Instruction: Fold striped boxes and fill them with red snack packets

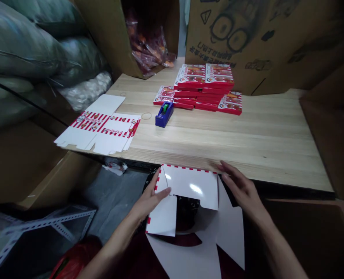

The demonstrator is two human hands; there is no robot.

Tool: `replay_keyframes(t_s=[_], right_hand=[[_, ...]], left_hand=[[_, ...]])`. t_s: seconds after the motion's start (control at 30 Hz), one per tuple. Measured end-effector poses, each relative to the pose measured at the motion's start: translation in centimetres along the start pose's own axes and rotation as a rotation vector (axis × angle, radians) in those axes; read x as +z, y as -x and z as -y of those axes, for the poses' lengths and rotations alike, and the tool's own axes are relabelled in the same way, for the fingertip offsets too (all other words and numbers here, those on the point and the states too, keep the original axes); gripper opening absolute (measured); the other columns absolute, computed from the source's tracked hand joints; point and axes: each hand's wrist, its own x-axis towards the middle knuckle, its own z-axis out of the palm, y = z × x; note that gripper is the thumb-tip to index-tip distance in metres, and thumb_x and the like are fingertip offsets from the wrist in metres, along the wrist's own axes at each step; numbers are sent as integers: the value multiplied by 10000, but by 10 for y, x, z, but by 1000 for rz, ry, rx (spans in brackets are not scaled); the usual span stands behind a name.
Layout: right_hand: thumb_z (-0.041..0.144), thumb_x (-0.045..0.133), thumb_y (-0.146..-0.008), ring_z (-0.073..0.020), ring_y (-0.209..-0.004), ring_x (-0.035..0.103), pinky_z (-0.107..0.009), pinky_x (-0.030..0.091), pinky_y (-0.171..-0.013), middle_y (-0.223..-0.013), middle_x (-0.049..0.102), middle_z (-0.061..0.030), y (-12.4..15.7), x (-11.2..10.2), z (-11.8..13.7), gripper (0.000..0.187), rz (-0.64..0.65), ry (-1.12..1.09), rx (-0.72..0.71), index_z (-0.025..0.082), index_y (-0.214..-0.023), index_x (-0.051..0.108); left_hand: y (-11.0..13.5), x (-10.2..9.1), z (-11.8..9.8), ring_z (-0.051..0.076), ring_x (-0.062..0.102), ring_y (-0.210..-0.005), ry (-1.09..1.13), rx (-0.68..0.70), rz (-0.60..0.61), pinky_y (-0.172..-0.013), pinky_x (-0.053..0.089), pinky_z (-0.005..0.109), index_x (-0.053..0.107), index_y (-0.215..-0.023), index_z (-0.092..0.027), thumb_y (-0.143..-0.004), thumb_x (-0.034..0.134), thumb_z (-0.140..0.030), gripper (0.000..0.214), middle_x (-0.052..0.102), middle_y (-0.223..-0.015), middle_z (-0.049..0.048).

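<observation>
A partly folded cardboard box [189, 184], white inside with red-and-white striped edges, rests over my lap in front of the table edge. Its left and far flaps are turned inward, while the right and near flaps stick out. My left hand [148, 201] grips the left side, thumb on the white flap and fingers behind the panel. At the far right corner, my right hand [241, 190] is open with its fingers stretched out, somewhat blurred. I see nothing held in it, and whether it touches the box is unclear.
On the table [261, 143] lie flat striped box blanks [102, 133], a blue tape dispenser [164, 114], a rubber band [146, 116] and stacked red-and-white boxes [202, 87]. Behind stand a carton of plastic-wrapped items [151, 46] and a large carton [261, 54]. Filled sacks [38, 50] are piled left.
</observation>
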Motion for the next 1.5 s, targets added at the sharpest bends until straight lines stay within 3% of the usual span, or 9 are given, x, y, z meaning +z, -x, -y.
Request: replay_keyframes(t_s=[0.07, 0.17, 0.37, 0.47, 0.6, 0.73, 1.1, 1.3, 1.5], right_hand=[[667, 667, -895, -306, -1540, 367, -517, 320, -1253, -1652, 441, 11, 44, 7, -17, 717, -58, -188, 174, 447, -1545, 465], [767, 650, -842, -321, -1557, 335, -537, 356, -1233, -1674, 398, 37, 82, 39, -29, 823, -24, -435, 399, 465, -1570, 415], [549, 847, -787, -293, -1426, 544, -477, 465, -1179, -1567, 555, -5, 69, 75, -7, 1113, -108, -544, 493, 456, -1654, 155], [546, 835, -789, -329, -1333, 629, -510, 521, -1121, -1491, 628, -64, 65, 74, -15, 1089, -123, -475, 498, 393, -1661, 201], [549, 758, -829, -325, -1437, 526, -552, 454, -1176, -1602, 501, -92, 64, 76, -37, 1014, -161, -260, 342, 330, -1662, 223], [509, 741, -838, -315, -1491, 456, -563, 422, -1201, -1670, 394, -87, 57, 76, -39, 1033, -164, -199, 247, 324, -1674, 164], [511, 802, -827, -352, -1310, 643, -579, 576, -1049, -1500, 616, -88, 54, 67, -16, 1069, -141, -431, 386, 371, -1670, 160], [562, 688, -922, -327, -1458, 501, -562, 482, -1161, -1642, 453, -46, 65, 55, -3, 903, -81, -360, 324, 426, -1657, 182], [574, 706, -900, -285, -1562, 319, -551, 272, -1273, -1681, 374, 25, 109, 10, 0, 696, 67, -336, 271, 457, -1542, 462]], left_hand=[[-1, 3, 0, 360, 637, -1304, 3, -12, -33, -1045, 547, 546, 207, -1647, -426, -860, 797, -476, 985, 546, -1562, 66], [-7, 10, -2, 350, 657, -1279, 9, 16, -70, -1032, 562, 524, 206, -1648, -428, -851, 805, -454, 997, 583, -1528, 60], [-17, 18, 2, 342, 619, -1330, -31, 104, -72, -1059, 544, 525, 163, -1658, -412, -888, 757, -437, 973, 535, -1572, 69], [-16, 19, 4, 325, 536, -1420, -119, 159, -75, -1163, 448, 530, 159, -1666, -372, -909, 714, -376, 938, 517, -1586, 73], [-13, 18, 3, 311, 407, -1517, -225, 229, -67, -1254, 303, 542, 160, -1672, -343, -907, 673, -311, 921, 441, -1641, 64], [-13, 21, 2, 332, 474, -1470, -170, 192, -56, -1216, 365, 571, 128, -1668, -393, -908, 680, -349, 941, 437, -1644, 49], [-25, 25, 8, 302, 390, -1524, -234, 310, -101, -1265, 289, 535, 137, -1670, -321, -911, 698, -311, 943, 333, -1697, 80], [-14, 29, -1, 255, 329, -1560, -77, 328, -200, -1280, 292, 475, 290, -1607, -377, -1024, 554, -508, 654, 347, -1695, 21], [24, 6, -1, 287, 273, -1580, -120, 316, -149, -1305, 220, 501, 358, -1598, -361, -1016, 513, -592, 645, 291, -1719, 0]])
